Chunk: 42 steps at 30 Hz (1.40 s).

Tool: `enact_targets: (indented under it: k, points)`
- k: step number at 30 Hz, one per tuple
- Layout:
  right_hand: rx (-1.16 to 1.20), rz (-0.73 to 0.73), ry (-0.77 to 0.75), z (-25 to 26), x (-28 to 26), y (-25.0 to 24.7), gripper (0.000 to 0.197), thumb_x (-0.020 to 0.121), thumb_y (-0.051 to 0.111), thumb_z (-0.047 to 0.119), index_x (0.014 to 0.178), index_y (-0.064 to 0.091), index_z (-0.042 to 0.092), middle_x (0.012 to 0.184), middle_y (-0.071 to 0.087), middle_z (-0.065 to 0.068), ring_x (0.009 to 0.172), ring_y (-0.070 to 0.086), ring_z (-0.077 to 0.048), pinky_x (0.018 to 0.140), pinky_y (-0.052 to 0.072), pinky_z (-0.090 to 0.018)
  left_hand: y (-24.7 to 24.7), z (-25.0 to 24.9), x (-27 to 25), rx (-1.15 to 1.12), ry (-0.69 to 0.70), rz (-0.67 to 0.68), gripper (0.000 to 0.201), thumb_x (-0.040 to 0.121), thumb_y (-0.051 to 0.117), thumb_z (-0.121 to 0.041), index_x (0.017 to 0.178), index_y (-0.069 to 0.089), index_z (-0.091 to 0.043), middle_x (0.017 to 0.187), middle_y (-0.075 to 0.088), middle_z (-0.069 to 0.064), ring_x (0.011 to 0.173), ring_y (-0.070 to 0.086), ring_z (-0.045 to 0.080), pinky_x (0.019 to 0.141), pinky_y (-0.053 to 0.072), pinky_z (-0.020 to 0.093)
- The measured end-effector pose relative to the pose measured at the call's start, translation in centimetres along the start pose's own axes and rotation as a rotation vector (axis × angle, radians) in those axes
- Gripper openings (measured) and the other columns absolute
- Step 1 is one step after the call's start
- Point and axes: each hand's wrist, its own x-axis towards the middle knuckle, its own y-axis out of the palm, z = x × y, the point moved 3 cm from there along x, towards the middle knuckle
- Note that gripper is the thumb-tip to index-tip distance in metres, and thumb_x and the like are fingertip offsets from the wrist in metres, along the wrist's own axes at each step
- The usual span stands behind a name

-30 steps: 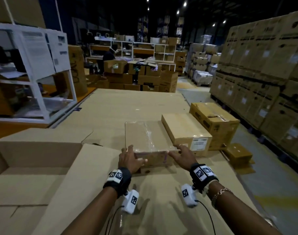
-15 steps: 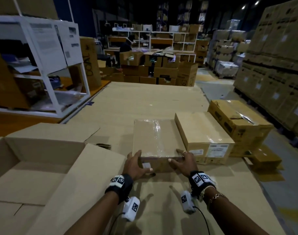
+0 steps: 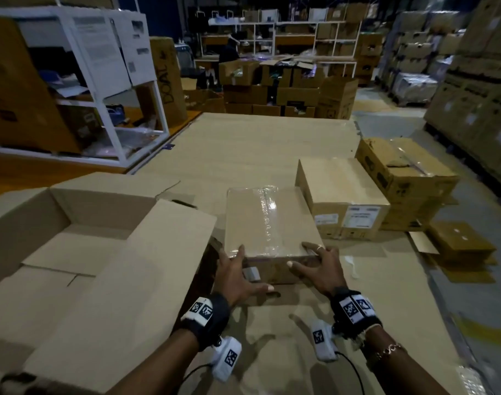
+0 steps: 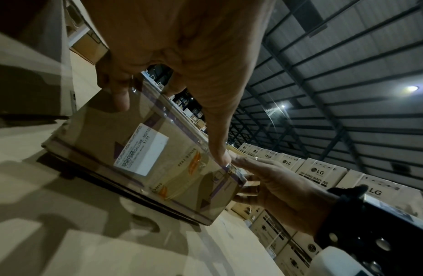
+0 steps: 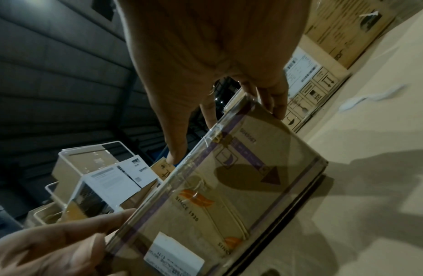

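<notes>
A brown cardboard box (image 3: 269, 223), sealed with clear tape and bearing a white label on its near face, lies on the cardboard-covered surface (image 3: 243, 155). My left hand (image 3: 237, 272) grips its near left corner, one finger on top and the thumb along the front. At the near right corner my right hand (image 3: 320, 266) holds it the same way, fingers spread. In the left wrist view my left hand (image 4: 182, 56) spans the box (image 4: 99, 130) and the right hand (image 4: 276, 186) wraps its far corner. The right wrist view shows my right hand (image 5: 217, 56) over the box (image 5: 252, 196), with a dark gap beneath it.
A big open carton (image 3: 72, 252) stands at the left, one flap close to the box. A labelled box (image 3: 343, 201) sits just right of it, with a taped brown box (image 3: 408, 178) and a small flat box (image 3: 460, 240) beyond. White shelving (image 3: 101, 81) stands far left, stacked cartons (image 3: 485, 95) far right.
The taped box has slid nearer to me, away from the labelled box beside it. Both hands have stayed on its near corners. The head view has dropped closer.
</notes>
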Motion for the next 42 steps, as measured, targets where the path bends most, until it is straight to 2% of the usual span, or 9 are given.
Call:
enact_targets:
  k: [3,8,15,21,24,30,34,37,42]
  points:
    - [-0.02,0.0,-0.024,-0.8,-3.8,-0.8,0.082,0.056,0.089,0.058,0.129,0.064,0.031,0.12,0.039,-0.001,0.109,0.059,-0.022,0.103,0.047,-0.026,1.2,0.3,-4.3,0.002,-0.01,-0.019,0.144,0.042,0.082,-0.081,0.16,0.015,-0.034,0.166,-0.011,0.018,0.153,0.014,0.04,0.119,0.033,0.047]
    - [-0.002,0.002,-0.042,-2.1,-10.2,-1.8,0.096,0.044,0.077,0.08,0.128,0.063,0.035,0.12,0.037,0.005,0.107,0.062,-0.022,0.102,0.052,-0.039,2.7,1.2,-10.5,-0.007,-0.007,-0.073,0.144,0.038,0.075,-0.089,0.159,0.017,-0.038,0.168,-0.006,0.013,0.15,0.025,0.038,0.115,0.039,0.048]
    - [-0.003,-0.033,-0.049,-2.8,-18.8,-3.1,0.089,0.049,0.072,0.079,0.126,0.064,0.035,0.125,0.037,-0.002,0.117,0.055,-0.029,0.102,0.051,-0.045,3.3,1.0,-18.3,0.008,0.007,-0.082,0.134,0.047,0.078,-0.084,0.159,0.02,-0.037,0.169,-0.007,0.01,0.151,0.026,0.034,0.116,0.039,0.047]
    - [-0.005,-0.102,-0.018,-4.6,-24.3,-4.8,0.073,0.06,0.078,0.068,0.124,0.064,0.037,0.124,0.037,0.001,0.116,0.057,-0.028,0.1,0.052,-0.045,3.6,-0.1,-23.1,-0.034,0.08,-0.028,0.113,0.061,0.083,-0.07,0.156,0.03,-0.038,0.168,0.005,0.005,0.146,0.035,0.026,0.112,0.039,0.032]
    - [-0.038,-0.104,-0.013,-4.7,-26.0,-5.5,0.064,0.072,0.084,0.05,0.129,0.063,0.032,0.128,0.038,-0.003,0.113,0.058,-0.027,0.1,0.052,-0.041,3.7,0.0,-23.5,-0.008,0.115,-0.051,0.099,0.066,0.076,-0.074,0.152,0.036,-0.043,0.166,0.015,0.005,0.14,0.045,0.025,0.11,0.043,0.035]
    - [-0.059,-0.114,0.033,-4.4,-26.4,-6.4,0.064,0.079,0.079,0.047,0.136,0.057,0.03,0.129,0.045,-0.003,0.109,0.055,-0.015,0.095,0.049,-0.027,2.2,0.1,-23.5,0.005,0.174,-0.026,0.075,0.082,0.074,-0.059,0.148,0.046,-0.035,0.159,0.032,0.001,0.136,0.047,0.02,0.108,0.04,0.029]
    - [-0.136,-0.117,0.058,-3.2,-24.5,-7.2,0.073,0.077,0.079,0.048,0.141,0.053,0.024,0.136,0.048,-0.007,0.122,0.053,-0.018,0.103,0.048,-0.033,0.5,0.1,-21.2,0.066,0.225,-0.02,0.07,0.086,0.07,-0.058,0.144,0.052,-0.024,0.157,0.038,0.001,0.139,0.044,0.02,0.113,0.039,0.04]
    - [-0.193,-0.112,0.112,-2.2,-22.9,-7.6,0.078,0.079,0.081,0.042,0.146,0.048,0.019,0.14,0.044,-0.009,0.122,0.053,-0.021,0.103,0.044,-0.031,0.1,0.0,-18.9,0.106,0.276,-0.026,0.067,0.088,0.069,-0.055,0.142,0.054,-0.019,0.156,0.041,0.003,0.141,0.042,0.02,0.113,0.038,0.039]
    - [-0.266,0.039,0.219,-2.1,-19.4,-7.9,0.111,0.069,0.087,0.048,0.157,0.025,0.022,0.152,0.037,-0.012,0.133,0.047,-0.029,0.111,0.042,-0.041,0.1,0.0,-15.6,0.128,0.257,0.09,0.088,0.082,0.074,-0.059,0.154,0.037,-0.024,0.167,0.022,0.001,0.15,0.029,0.021,0.119,0.03,0.038]
